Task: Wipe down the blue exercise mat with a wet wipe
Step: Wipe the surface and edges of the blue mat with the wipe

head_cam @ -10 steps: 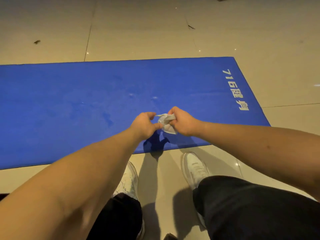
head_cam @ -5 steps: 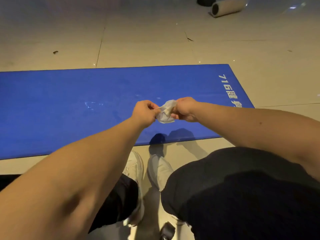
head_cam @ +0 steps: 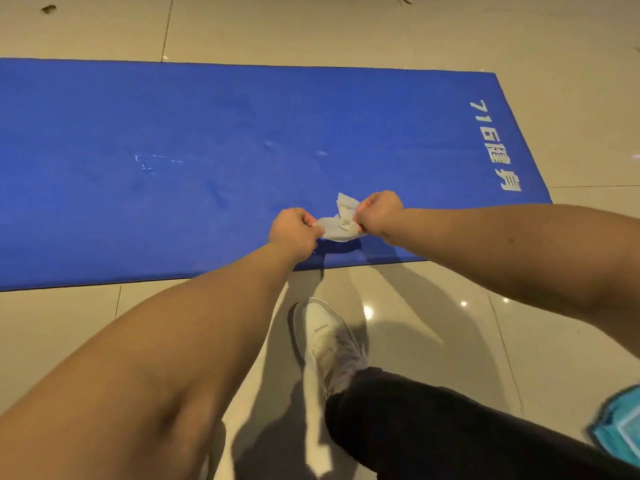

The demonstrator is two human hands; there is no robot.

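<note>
Wet wipe [head_cam: 341, 225] now spread wider, pinched between outstretched left hand [head_cam: 294, 232] and right hand [head_cam: 379, 213]

One blue exercise mat [head_cam: 207, 133] is being counted, and one white wet wipe [head_cam: 337, 227]. Two hands are being shown: one left hand [head_cam: 294, 232] and one right hand [head_cam: 379, 213], each with one bare forearm. One white shoe [head_cam: 325, 341] and one dark trouser leg [head_cam: 433, 431] are being seen. One turquoise object [head_cam: 620, 427] is being cut off by the right edge, and its kind cannot be told. One line of white print [head_cam: 495, 147] is being counted on the mat: three digits and two characters. Two dark specks [head_cam: 48, 8] are being counted on the floor tiles [head_cam: 346, 29].
</note>
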